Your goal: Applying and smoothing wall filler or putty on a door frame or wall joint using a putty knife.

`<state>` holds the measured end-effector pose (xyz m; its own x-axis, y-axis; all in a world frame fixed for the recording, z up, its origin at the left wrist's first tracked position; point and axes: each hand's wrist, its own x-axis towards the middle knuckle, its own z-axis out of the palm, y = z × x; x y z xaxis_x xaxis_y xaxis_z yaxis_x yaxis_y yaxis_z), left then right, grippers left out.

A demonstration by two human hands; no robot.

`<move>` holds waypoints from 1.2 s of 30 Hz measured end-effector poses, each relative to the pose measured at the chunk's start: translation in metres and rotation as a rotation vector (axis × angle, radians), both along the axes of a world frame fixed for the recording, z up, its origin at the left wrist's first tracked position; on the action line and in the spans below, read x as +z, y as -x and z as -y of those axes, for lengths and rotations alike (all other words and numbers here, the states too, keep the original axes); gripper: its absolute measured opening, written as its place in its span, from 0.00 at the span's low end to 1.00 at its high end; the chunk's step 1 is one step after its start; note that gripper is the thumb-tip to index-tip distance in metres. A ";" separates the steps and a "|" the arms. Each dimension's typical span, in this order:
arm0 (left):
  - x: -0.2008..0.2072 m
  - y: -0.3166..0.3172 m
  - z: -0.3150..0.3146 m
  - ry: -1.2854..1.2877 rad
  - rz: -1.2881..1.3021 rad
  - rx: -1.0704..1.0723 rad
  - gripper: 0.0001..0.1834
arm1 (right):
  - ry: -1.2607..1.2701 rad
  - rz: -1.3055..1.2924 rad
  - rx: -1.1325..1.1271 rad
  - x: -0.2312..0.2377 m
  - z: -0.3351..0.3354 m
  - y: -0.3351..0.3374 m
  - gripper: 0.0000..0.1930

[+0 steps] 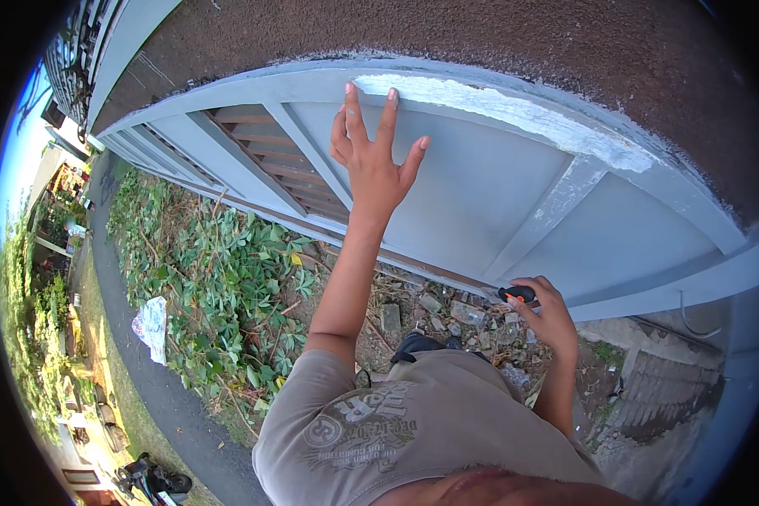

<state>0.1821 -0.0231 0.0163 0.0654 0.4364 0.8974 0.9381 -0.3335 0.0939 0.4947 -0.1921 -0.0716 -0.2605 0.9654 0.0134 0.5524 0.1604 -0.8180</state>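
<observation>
My left hand reaches up with its fingers spread. Its fingertips rest on the upper rail of a grey-painted panelled frame, at the left end of a rough white patch where the grey coat is off. Lower down on the right, my right hand is closed round the black and orange handle of a scraper. The scraper's blade points left, near the frame's lower edge, and is only partly visible. I cannot tell whether it touches the frame.
A rough brown wall borders the frame above. Rubble and leafy plants cover the ground by my body. A metal hook sticks out at right. Beyond the plants run a paved path and a parked motorbike.
</observation>
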 end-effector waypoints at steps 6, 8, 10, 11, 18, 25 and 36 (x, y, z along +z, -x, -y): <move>-0.003 0.003 0.006 0.038 -0.046 0.034 0.36 | -0.167 -0.091 -0.190 0.018 0.004 -0.026 0.15; 0.001 0.004 0.008 0.032 -0.040 0.029 0.36 | -0.206 -0.082 -0.208 0.024 0.002 -0.031 0.15; 0.003 0.009 0.008 0.022 -0.032 0.033 0.36 | -0.230 -0.115 -0.235 0.027 -0.001 -0.033 0.14; 0.004 0.012 0.007 0.024 -0.012 0.031 0.36 | -0.231 -0.115 -0.223 0.028 -0.003 -0.032 0.14; 0.012 0.030 0.005 0.037 -0.003 0.109 0.38 | -0.211 -0.129 -0.175 0.036 -0.018 -0.024 0.14; 0.023 0.026 0.036 0.221 0.969 -0.838 0.35 | -0.201 -0.183 -0.144 0.033 -0.020 -0.024 0.13; -0.002 0.017 0.060 0.286 1.298 -1.149 0.10 | -0.226 -0.196 -0.199 0.032 -0.018 -0.036 0.14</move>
